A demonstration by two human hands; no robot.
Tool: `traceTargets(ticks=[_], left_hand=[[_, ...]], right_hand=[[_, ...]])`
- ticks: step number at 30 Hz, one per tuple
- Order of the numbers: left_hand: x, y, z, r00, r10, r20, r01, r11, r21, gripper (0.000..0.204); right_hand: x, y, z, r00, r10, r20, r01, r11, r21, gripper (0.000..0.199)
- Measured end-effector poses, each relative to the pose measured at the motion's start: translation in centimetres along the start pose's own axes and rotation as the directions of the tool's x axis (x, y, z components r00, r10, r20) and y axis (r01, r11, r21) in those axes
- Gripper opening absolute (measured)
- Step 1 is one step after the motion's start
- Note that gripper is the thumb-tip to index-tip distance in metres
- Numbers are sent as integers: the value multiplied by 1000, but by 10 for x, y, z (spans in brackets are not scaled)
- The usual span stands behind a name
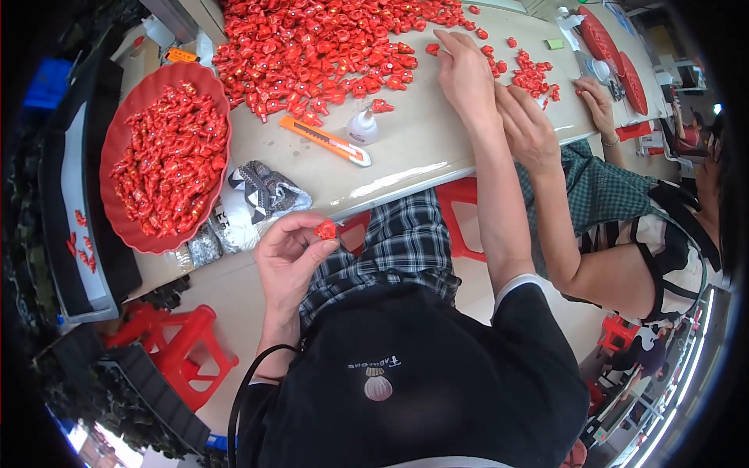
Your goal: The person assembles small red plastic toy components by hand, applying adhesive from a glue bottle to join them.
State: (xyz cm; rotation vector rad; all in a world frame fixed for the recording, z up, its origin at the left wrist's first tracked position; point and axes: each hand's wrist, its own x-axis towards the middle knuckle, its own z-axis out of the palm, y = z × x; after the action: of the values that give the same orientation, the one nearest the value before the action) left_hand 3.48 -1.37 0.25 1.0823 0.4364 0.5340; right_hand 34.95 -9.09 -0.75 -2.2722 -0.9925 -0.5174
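Observation:
My left hand point(290, 261) is held near the table's front edge. Between its thumb and fingertips it pinches a small red plastic piece point(326, 229). My right hand point(468, 82) is stretched far over the table, its thumb and forefinger apart. Just beyond those fingertips lies another loose red piece point(431, 49); whether they touch it I cannot tell. To the left of that hand spreads a big heap of similar red pieces point(320, 54). An orange utility knife point(324, 141) and a small white squeeze bottle point(363, 127) lie and stand between my hands and the heap.
At left, a red scalloped tray point(111, 204) holds many red pieces. A patterned cloth bundle point(265, 191) sits at the table edge. On the right, a co-worker's hands point(532, 132) are close to my right forearm, near a smaller red pile point(534, 76). Red stools point(183, 351) stand below.

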Motion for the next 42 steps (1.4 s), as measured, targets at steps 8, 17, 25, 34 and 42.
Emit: traceTargets(ticks=[8, 17, 25, 34, 42], left_hand=[[4, -5, 1, 1000, -17, -7, 16, 995, -100, 28], [-4, -10, 1, 1000, 16, -14, -16, 998, 56, 26], [-4, -14, 0, 987, 163, 4, -158, 947, 281, 25], [-5, -15, 0, 986, 168, 17, -166, 949, 267, 25], [-9, -14, 1, 1000, -3, -28, 1, 998, -60, 25]], right_hand=[[-27, -48, -50, 985, 6, 173, -57, 956, 288, 19], [-107, -125, -80, 769, -131, 625, -475, 538, 697, 19], [-113, -136, -81, 719, -81, 690, -562, 516, 647, 15], [-124, -138, -74, 787, -35, 616, -504, 538, 675, 17], [-120, -132, -73, 870, -209, 446, -214, 655, 725, 28]])
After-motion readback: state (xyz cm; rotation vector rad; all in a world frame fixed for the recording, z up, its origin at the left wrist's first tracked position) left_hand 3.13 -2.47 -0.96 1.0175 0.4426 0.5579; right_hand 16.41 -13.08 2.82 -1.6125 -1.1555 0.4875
